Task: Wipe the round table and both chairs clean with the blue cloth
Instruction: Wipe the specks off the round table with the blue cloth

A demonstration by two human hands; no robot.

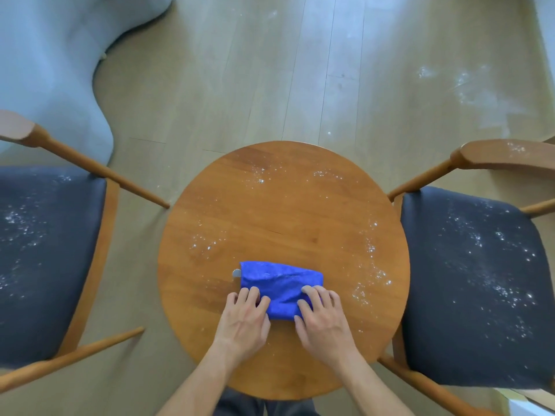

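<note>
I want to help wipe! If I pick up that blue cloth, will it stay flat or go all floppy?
Probably floppy: the blue cloth lies folded and wrinkled under the left hand and right hand. Likely light, being thin fabric. It won't roll.

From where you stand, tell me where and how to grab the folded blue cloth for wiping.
Probably grip the folded blue cloth along its near long edge, coming from above on the near side. It lies flat on the round wooden table, so pinch that edge; left hand and right hand already rest there.
</note>
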